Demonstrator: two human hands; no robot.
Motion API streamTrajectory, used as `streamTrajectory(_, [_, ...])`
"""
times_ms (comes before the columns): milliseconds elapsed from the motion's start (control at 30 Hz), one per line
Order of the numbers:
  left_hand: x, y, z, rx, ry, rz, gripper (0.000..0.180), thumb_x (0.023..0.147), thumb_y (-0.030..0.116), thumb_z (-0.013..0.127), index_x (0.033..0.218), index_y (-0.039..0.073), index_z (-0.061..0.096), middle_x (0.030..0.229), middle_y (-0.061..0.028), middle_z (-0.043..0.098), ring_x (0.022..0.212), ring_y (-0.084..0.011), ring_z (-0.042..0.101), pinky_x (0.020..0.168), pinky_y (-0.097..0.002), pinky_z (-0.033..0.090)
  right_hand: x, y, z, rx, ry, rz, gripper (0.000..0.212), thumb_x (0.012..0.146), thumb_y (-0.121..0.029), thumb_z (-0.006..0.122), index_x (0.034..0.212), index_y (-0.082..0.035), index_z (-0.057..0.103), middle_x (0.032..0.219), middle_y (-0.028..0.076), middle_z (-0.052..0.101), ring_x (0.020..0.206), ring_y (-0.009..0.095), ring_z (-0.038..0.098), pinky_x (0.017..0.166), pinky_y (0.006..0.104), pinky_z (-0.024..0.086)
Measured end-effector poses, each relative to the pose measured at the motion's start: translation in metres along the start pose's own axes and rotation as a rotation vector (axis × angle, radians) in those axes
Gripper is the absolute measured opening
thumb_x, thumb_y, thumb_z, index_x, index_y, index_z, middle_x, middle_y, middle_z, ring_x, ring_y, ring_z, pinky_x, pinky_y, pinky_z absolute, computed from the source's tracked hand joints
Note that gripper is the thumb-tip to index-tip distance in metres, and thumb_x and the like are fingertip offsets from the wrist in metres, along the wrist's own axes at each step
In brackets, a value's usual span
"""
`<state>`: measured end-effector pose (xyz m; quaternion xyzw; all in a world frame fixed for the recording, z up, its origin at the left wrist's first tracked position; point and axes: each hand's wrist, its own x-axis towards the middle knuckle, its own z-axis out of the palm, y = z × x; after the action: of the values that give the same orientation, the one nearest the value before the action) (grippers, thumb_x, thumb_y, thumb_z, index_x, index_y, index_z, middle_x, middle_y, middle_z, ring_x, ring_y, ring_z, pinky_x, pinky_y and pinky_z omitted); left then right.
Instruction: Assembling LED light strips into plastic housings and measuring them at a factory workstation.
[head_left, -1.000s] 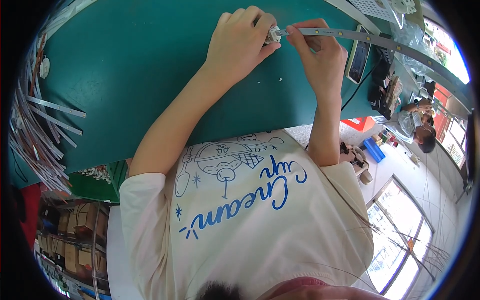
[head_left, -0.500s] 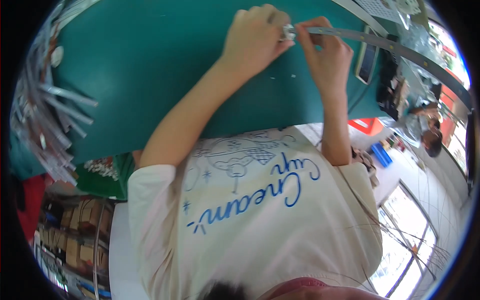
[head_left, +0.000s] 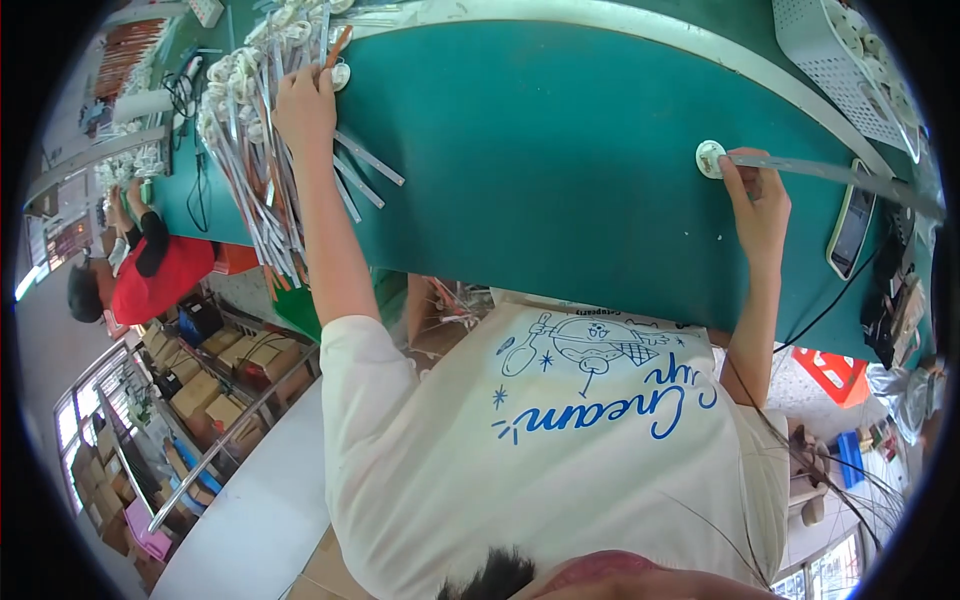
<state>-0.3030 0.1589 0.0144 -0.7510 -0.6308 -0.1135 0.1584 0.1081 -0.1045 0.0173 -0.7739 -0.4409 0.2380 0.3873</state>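
Note:
At the far left, my left hand [head_left: 305, 108] reaches into a heap of strips [head_left: 265, 190], silver and orange, with white round ends. Its fingers are closed at an orange strip [head_left: 341, 45], which sticks out past the fingertips. A white disc [head_left: 341, 77] lies right beside these fingers. On the right, my right hand [head_left: 757, 195] pinches a pale LED strip [head_left: 810, 167] close to its end, where a white round disc [head_left: 710, 159] sits. The strip runs off to the right, above the table. My remaining right fingers are curled, and partly hidden.
The green table [head_left: 530, 150] has a pale raised edge along its far side. A phone [head_left: 851, 220] lies right of my right hand. At the far right stands a white perforated basket [head_left: 845, 80] of round parts. A person in red [head_left: 165, 280] works at the left.
My left hand has left the strip's end and moved far left to the heap. My right hand still holds the strip, whose white disc now shows. The view has swung left.

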Motion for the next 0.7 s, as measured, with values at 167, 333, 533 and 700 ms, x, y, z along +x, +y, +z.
streamTrajectory(167, [0.026,-0.015,0.007,-0.142,-0.171,0.050,0.023,0.082,0.031,0.061,0.095,0.013,0.065,0.090,-0.0071,0.065,0.082,-0.0275,0.063,0.071,-0.0412,0.048,-0.001,0.002,0.002,0.033,-0.012,0.029,0.017,0.087,-0.015,0.063,0.097,-0.001,0.061,0.081,0.005,0.063,0.073,0.010,0.059,0.067,0.0225,0.047])
streamTrajectory(333, [0.037,-0.017,0.001,-0.037,-0.295,0.151,0.019,0.084,0.024,0.056,0.089,0.006,0.060,0.085,-0.0197,0.062,0.080,-0.0380,0.060,0.071,-0.0481,0.047,0.003,-0.004,0.001,0.059,0.020,-0.028,0.017,0.088,-0.015,0.062,0.094,0.000,0.060,0.081,0.006,0.063,0.072,0.011,0.060,0.067,0.0243,0.047])
streamTrajectory(533, [0.029,-0.021,0.006,-0.091,-0.218,0.295,0.017,0.087,0.018,0.052,0.094,0.004,0.057,0.090,-0.0202,0.060,0.081,-0.0400,0.059,0.070,-0.0471,0.048,0.005,-0.004,-0.001,0.094,0.044,-0.061,0.016,0.087,-0.014,0.061,0.092,0.001,0.058,0.082,0.008,0.062,0.073,0.013,0.061,0.066,0.0255,0.047])
streamTrajectory(700, [0.037,-0.013,-0.009,-0.110,-0.061,0.346,0.018,0.088,0.015,0.049,0.100,0.005,0.058,0.093,-0.0201,0.059,0.085,-0.0378,0.058,0.072,-0.0448,0.048,0.019,-0.008,0.008,0.065,0.045,-0.229,0.014,0.087,-0.011,0.059,0.093,0.001,0.055,0.091,0.011,0.059,0.080,0.018,0.063,0.067,0.0279,0.049])
